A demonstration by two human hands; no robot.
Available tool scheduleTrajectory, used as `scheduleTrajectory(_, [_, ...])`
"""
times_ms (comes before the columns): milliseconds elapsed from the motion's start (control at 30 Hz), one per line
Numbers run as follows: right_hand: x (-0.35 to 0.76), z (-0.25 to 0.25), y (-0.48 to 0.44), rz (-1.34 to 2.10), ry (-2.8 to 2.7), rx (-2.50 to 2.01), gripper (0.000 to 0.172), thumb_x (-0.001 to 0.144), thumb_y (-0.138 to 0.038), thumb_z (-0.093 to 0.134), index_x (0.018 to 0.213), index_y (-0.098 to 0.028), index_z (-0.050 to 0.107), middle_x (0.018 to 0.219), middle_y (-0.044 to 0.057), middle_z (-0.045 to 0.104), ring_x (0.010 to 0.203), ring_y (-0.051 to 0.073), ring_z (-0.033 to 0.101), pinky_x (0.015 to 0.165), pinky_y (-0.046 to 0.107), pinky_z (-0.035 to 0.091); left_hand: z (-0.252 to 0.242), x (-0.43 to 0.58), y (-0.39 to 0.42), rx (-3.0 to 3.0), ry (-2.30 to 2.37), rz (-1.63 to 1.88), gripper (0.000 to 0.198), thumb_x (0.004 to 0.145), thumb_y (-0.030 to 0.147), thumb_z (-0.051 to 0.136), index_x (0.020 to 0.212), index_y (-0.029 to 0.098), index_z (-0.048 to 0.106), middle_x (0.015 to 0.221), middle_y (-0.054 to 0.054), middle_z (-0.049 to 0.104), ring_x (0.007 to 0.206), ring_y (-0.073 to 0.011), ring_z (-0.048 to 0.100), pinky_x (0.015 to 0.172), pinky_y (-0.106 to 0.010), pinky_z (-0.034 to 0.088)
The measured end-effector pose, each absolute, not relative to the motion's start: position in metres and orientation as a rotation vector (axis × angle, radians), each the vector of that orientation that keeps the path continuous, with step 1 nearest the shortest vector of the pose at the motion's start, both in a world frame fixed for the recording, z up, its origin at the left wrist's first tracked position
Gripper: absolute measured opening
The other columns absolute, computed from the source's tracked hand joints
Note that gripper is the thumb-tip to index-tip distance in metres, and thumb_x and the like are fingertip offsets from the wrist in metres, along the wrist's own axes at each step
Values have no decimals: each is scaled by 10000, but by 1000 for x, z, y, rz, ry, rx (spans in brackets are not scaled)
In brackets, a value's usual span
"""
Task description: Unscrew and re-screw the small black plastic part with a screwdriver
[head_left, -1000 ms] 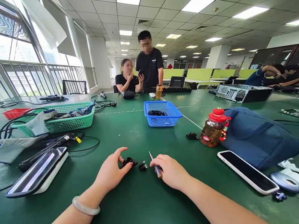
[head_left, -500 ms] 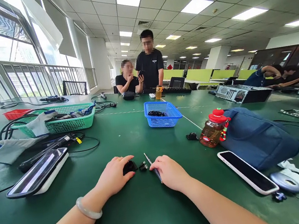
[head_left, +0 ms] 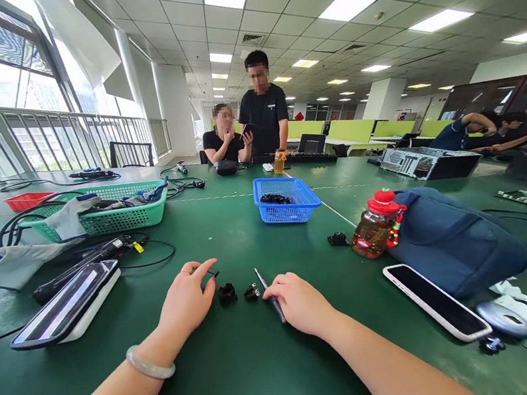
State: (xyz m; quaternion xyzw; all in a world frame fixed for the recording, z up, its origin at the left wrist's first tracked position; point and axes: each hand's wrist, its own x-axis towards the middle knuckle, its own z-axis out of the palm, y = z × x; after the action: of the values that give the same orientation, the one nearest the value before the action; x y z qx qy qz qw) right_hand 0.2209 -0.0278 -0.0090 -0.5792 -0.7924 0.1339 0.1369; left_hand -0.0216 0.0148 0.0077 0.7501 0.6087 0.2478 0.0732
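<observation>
My left hand [head_left: 187, 302] is over the green table with index finger and thumb spread apart. A small flat black piece [head_left: 213, 272] shows in the gap by its fingertips; the fingers do not close on it. Just right of the thumb sits a round black plastic housing [head_left: 228, 293]. Beside that lies a small black part with metal prongs [head_left: 252, 292]. My right hand [head_left: 299, 303] rests on the table, its fingers closed on a slim screwdriver [head_left: 274, 302] whose silver tip points away from me.
A blue basket [head_left: 311, 198] with black pieces stands ahead. To the left are a green basket [head_left: 145, 216] and a white-edged device [head_left: 73, 310]. A red-lidded bottle [head_left: 375, 233], blue bag [head_left: 452, 240] and phone [head_left: 437, 300] occupy the right. Two people are across the table.
My left hand has let go of the round black housing and moved left, opening its fingers. The housing now stands uncovered. My right hand has stayed in place with the screwdriver.
</observation>
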Motion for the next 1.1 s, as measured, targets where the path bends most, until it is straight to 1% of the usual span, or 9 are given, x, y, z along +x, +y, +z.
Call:
scheduleTrajectory(100, [220,-8,-28,386,-2297,-1671,375,941,-139,380,1103,-284,685,1067,32,578,982,122,491,897,229,417,6,-24,17,2285,1916,492,432,883,368,315,1153,305,646,1154,-76,541,946,-229,586,914,-403,475])
scheduleTrajectory(200, [220,-8,-28,394,-2300,-1671,371,945,-151,376,1105,-277,686,1064,35,579,980,123,492,895,230,415,3,-21,17,2324,1870,467,484,912,409,251,1097,262,673,1145,-84,564,1047,-257,553,992,-450,436])
scheduleTrajectory(333, [220,-8,-27,382,-2309,-1675,375,938,-145,379,1116,-281,680,1074,30,579,990,127,490,906,236,409,-5,-13,15,2419,1590,617,507,909,507,318,1287,244,529,1370,-65,482,1296,-245,396,1136,-434,323])
scheduleTrajectory(400, [219,-7,-28,372,-2317,-1672,375,938,-146,381,1119,-286,677,1070,28,580,983,127,490,902,236,408,-9,-9,14,2477,1392,589,524,905,509,356,1367,275,434,1448,-39,418,1347,-220,346,1162,-414,295])
scheduleTrajectory(567, [218,-6,-29,364,-2331,-1679,370,946,-156,374,1106,-292,679,1062,21,582,974,123,490,911,238,404,-10,-1,10,2595,1166,370,435,913,378,411,1347,382,442,1448,3,430,1321,-224,394,1164,-483,255])
scheduleTrajectory(667, [217,-7,-29,362,-2330,-1667,366,949,-166,373,1102,-290,682,1059,28,580,966,121,491,896,231,403,-8,2,9,2615,1201,347,433,920,304,377,1333,412,455,1449,14,426,1313,-226,397,1136,-476,290])
scheduleTrajectory(833, [218,-10,-28,337,-2333,-1644,357,936,-163,395,1108,-295,680,1045,30,578,960,119,488,889,224,400,-4,4,5,2652,1205,324,517,919,358,393,1418,442,284,1477,4,385,1337,-249,353,1113,-493,308])
scheduleTrajectory(1000, [220,-9,-29,340,-2338,-1630,381,938,-161,382,1136,-311,670,1030,30,580,948,119,488,885,227,401,0,3,1,2670,1128,182,480,905,377,438,1356,517,349,1502,36,337,1378,-293,273,1125,-652,163])
scheduleTrajectory(1100, [220,-7,-30,351,-2334,-1626,382,942,-166,381,1143,-326,664,1034,25,583,962,124,489,899,235,402,1,3,2,2643,1142,157,482,902,395,440,1358,518,344,1495,25,352,1371,-297,288,1112,-694,131])
